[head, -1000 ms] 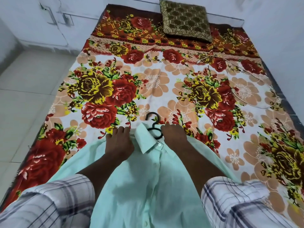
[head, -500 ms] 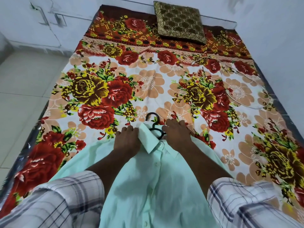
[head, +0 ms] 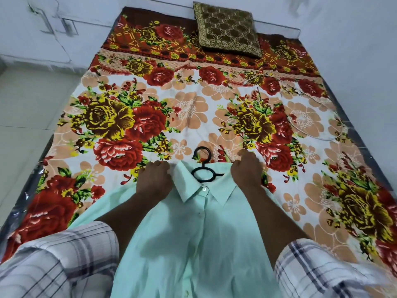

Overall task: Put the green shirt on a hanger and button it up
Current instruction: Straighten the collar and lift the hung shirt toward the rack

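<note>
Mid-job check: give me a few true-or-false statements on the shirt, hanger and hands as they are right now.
1. The hook of the hanger sticks out past the collar of the green shirt. True.
2. The shirt hangs from a rail. False: it lies flat on the floral bedsheet.
3. The left hand and right hand are on the shirt's shoulders, one on either side of the collar. True.
4. The hanger is white. False: it is black.
5. A cushion lies beside the hands. False: the cushion lies at the far end of the bed.
</note>
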